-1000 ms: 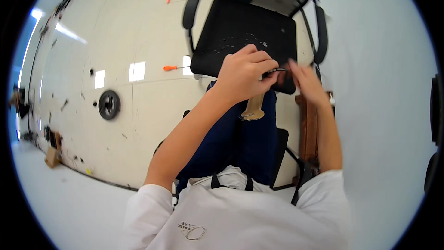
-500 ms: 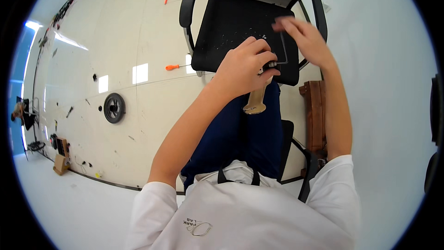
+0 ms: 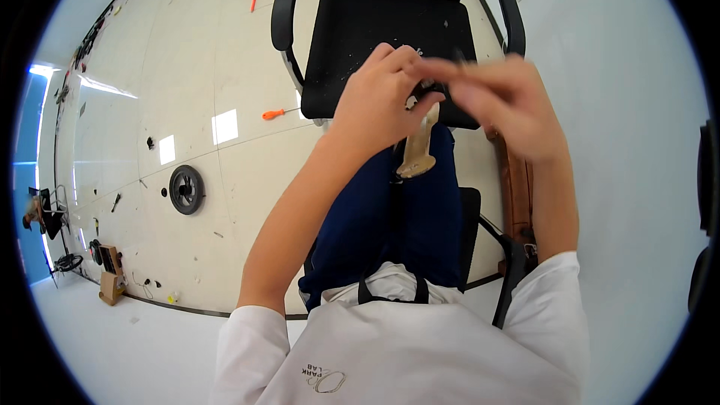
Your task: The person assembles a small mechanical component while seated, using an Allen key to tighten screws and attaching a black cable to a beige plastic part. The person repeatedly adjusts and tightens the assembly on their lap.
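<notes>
My left hand (image 3: pixel 377 97) is closed around the upper end of a tan, tube-like part with a flared foot (image 3: pixel 418 154), above my lap. Its fingers hide most of a small dark fitting at the top of that part. Beside those fingertips is my right hand (image 3: pixel 506 101), smeared by motion, with its thumb and fingers reaching across to the fitting. Of the dark L-shaped hex key, only a blurred bit (image 3: pixel 460 56) seems to show above the right fingers. Whether the right hand grips it is too blurred to tell.
A black office chair seat (image 3: pixel 386 26) with pale crumbs on it stands in front of my knees. On the floor to the left lie an orange-handled screwdriver (image 3: pixel 274 115) and a black wheel (image 3: pixel 186 190). A brown case (image 3: pixel 517 195) stands at the right.
My right hand has come down and inward from the hex key's far end to the left fingers. The hex key, plain before, is now mostly hidden. The view has shifted slightly.
</notes>
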A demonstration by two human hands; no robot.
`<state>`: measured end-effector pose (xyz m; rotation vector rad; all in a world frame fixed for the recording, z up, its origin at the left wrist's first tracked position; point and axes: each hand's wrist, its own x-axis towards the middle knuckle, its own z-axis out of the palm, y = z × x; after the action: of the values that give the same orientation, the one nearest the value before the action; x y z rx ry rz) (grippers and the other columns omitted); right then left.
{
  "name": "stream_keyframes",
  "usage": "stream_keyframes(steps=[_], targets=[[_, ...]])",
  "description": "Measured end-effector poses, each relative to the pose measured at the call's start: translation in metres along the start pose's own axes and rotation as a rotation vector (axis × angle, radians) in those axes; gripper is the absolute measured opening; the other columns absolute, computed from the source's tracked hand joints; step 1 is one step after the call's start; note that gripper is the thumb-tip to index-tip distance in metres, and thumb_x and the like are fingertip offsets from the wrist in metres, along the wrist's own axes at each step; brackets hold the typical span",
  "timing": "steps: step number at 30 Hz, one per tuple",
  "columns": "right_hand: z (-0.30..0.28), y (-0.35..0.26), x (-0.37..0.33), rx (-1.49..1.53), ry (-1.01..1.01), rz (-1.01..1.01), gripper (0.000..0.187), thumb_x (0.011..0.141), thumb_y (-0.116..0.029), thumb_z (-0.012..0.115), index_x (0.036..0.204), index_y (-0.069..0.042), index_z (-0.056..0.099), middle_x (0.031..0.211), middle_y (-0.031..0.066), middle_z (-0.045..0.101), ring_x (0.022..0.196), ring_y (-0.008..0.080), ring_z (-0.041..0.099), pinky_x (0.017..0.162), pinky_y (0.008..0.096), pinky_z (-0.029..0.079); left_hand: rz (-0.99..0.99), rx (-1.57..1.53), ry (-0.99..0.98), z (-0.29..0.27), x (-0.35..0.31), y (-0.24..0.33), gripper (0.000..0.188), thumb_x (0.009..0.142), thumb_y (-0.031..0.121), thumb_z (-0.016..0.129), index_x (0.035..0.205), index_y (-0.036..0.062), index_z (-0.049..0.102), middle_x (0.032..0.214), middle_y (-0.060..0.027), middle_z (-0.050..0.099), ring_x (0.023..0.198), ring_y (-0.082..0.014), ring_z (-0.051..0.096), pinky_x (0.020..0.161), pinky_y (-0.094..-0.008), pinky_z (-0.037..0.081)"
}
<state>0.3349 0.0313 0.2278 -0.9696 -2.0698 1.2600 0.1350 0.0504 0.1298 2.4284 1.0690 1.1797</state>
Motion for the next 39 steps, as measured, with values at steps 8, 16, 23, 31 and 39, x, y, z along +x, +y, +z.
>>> stream_keyframes(steps=[8,16,23,31,39], targets=[[-0.012,0.031,0.068,-0.231,0.11,-0.166,0.031,0.1,-0.017,0.059,0.118,0.004,0.072,0.099,0.0146,0.077,0.091,0.0162,0.074,0.081,0.0256,0.056,0.004,-0.012,0.033,0.002,0.004,-0.006,0.027,0.072,0.018,0.086,0.091,0.0026,0.076,0.095,-0.0057,0.069,0.09,-0.0248,0.063,0.08,-0.0345,0.056],[-0.036,0.087,0.077,-0.22,0.129,0.045,0.031,0.104,-0.025,0.054,0.104,0.001,0.072,0.087,0.0085,0.077,0.085,0.011,0.068,0.087,0.028,0.05,-0.016,-0.051,-0.007,0.011,0.009,0.003,0.027,0.068,0.017,0.087,0.088,0.0031,0.075,0.093,-0.0039,0.065,0.086,-0.0224,0.061,0.077,-0.0332,0.055],[-0.011,0.102,0.064,-0.5,0.242,-0.236,0.021,0.095,-0.014,0.054,0.107,-0.002,0.068,0.112,0.0084,0.071,0.096,0.0199,0.065,0.088,0.0355,0.049,-0.059,-0.039,-0.046,-0.004,0.015,-0.015,0.032,0.071,0.025,0.085,0.093,0.0044,0.075,0.099,-0.0065,0.066,0.096,-0.0259,0.066,0.084,-0.0354,0.056],[-0.051,0.103,0.073,-1.115,0.097,-0.605,0.033,0.087,-0.018,0.066,0.116,-0.002,0.064,0.137,0.0138,0.06,0.139,0.0342,0.045,0.115,0.0478,0.036,-0.055,-0.057,-0.317,-0.027,0.034,-0.049,0.047,0.07,0.023,0.084,0.113,0.0055,0.075,0.109,-0.0141,0.073,0.097,-0.0295,0.072,0.089,-0.0367,0.057],[-0.004,0.191,0.057,-0.735,0.424,-0.504,0.014,0.09,-0.012,0.069,0.099,-0.002,0.065,0.091,0.0148,0.067,0.088,0.0357,0.065,0.08,0.0433,0.054,-0.125,-0.096,-0.308,-0.024,0.041,-0.046,0.043,0.071,0.015,0.087,0.111,0.004,0.075,0.102,-0.0128,0.076,0.09,-0.0285,0.075,0.084,-0.0337,0.059]])
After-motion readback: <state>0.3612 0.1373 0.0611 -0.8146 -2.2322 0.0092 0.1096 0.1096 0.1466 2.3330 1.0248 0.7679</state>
